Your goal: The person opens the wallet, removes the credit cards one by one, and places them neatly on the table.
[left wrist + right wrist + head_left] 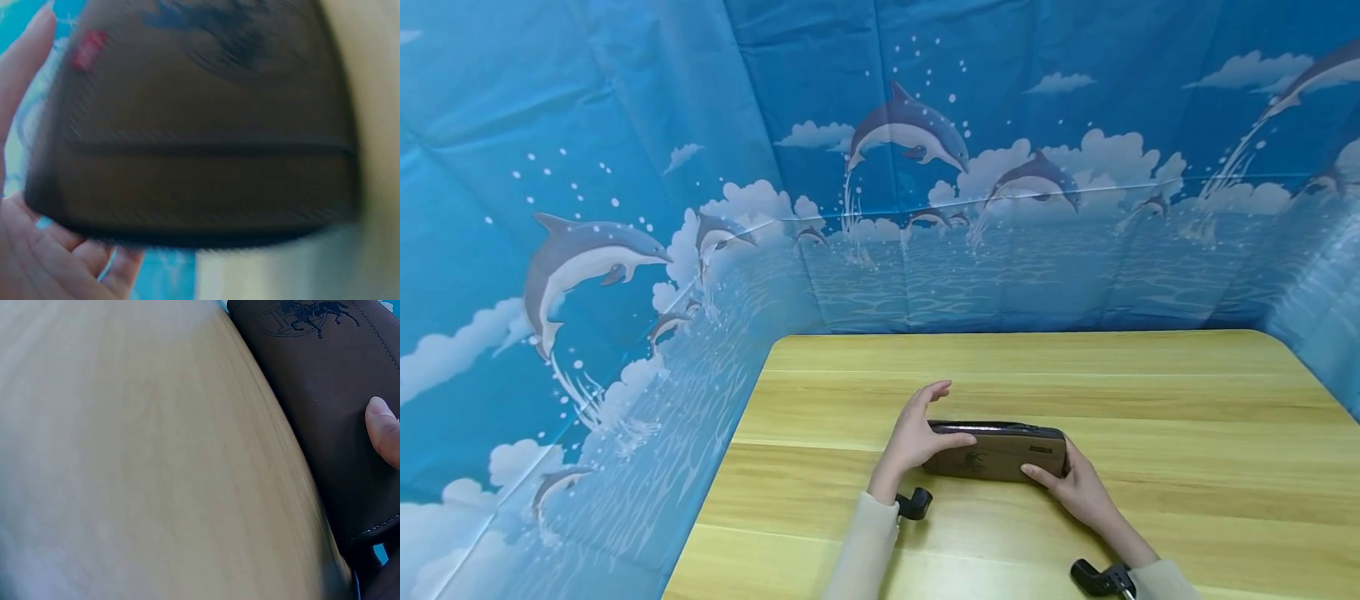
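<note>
A brown leather zip wallet (1000,458) is held on its long edge, zip upwards, above the middle of the table. My right hand (1081,490) grips its right end, with the thumb (384,432) lying on the front face. Around the left end stands my left hand (916,435), spread wide; its thumb reaches across the front and its fingers rise behind. In the left wrist view the wallet (206,187) looms blurred, with a small red tag and a dark emblem. A stamped horse figure shows on the wallet (312,381) in the right wrist view.
The wooden table (850,383) has rounded far corners. Blue sheets (760,108) printed with dolphins hang behind and to the sides. A black wrist camera (914,503) sits on the left wrist, another black camera (1093,577) on the right.
</note>
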Demonstrator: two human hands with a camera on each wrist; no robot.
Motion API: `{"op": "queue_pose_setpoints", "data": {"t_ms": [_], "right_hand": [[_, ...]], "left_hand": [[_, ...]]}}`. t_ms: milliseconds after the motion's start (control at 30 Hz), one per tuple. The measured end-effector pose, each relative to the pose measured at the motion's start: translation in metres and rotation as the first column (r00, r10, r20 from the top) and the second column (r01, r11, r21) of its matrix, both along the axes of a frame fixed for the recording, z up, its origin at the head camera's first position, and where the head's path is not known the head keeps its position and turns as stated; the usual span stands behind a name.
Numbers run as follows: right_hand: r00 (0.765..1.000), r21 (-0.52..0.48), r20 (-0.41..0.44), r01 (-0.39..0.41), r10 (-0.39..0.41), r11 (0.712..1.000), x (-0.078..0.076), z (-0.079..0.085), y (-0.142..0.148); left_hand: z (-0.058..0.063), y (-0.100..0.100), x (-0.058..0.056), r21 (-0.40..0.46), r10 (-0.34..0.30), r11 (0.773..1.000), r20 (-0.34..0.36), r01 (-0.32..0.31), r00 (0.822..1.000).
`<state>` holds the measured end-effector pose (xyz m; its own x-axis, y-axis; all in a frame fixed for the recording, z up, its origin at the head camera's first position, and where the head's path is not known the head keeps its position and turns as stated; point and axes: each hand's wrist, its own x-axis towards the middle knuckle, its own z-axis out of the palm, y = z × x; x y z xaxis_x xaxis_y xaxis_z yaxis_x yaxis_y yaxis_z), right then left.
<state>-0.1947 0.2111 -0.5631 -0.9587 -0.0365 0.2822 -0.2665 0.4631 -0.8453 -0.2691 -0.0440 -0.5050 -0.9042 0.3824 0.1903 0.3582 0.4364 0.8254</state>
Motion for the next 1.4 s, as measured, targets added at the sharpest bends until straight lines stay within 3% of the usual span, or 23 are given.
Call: {"op": "queue_pose_setpoints", "data": {"t_ms": [133, 267, 433, 500, 567, 700, 900, 1233, 1400], "right_hand": [[1.000, 0.014, -0.009, 0.007, -0.007, 1.000, 0.007, 0.017, -0.006], [1.000, 0.018, -0.001, 0.010, -0.010, 1.000, 0.009, 0.023, -0.008], [1.000, 0.023, 0.012, 0.010, -0.010, 1.000, 0.004, 0.010, -0.004], [1.000, 0.022, 0.019, 0.007, -0.008, 1.000, 0.000, 0.001, -0.001], [1.000, 0.015, 0.021, 0.003, -0.003, 1.000, 0.001, 0.002, -0.002], [1.000, 0.008, 0.022, -0.003, 0.003, 1.000, 0.001, 0.003, -0.003], [1.000, 0.018, 0.023, 0.007, -0.007, 1.000, -0.007, -0.019, 0.005], [1.000, -0.003, 0.028, -0.010, 0.010, 1.000, -0.007, -0.019, 0.008], [0.999, 0.000, 0.041, -0.019, 0.019, 1.000, -0.006, -0.018, 0.008]], "left_hand": [[-0.018, -0.016, -0.002, 0.129, -0.056, 0.991, 0.097, 0.043, 0.994], [-0.030, -0.024, -0.001, 0.134, -0.100, 0.988, 0.169, 0.078, 0.981], [-0.039, -0.027, 0.003, 0.074, -0.126, 0.991, 0.228, 0.111, 0.965], [-0.043, -0.027, 0.004, 0.086, -0.135, 0.989, 0.237, 0.118, 0.962], [-0.046, -0.027, 0.005, 0.121, -0.156, 0.984, 0.248, 0.130, 0.956], [-0.053, -0.028, 0.006, 0.162, -0.172, 0.978, 0.244, 0.135, 0.954], [-0.057, -0.028, 0.006, 0.149, -0.155, 0.981, 0.222, 0.123, 0.963], [-0.056, -0.025, 0.006, 0.059, -0.083, 0.995, 0.157, 0.075, 0.984], [-0.056, -0.025, 0.007, 0.046, -0.078, 0.996, 0.136, 0.072, 0.988]]}}
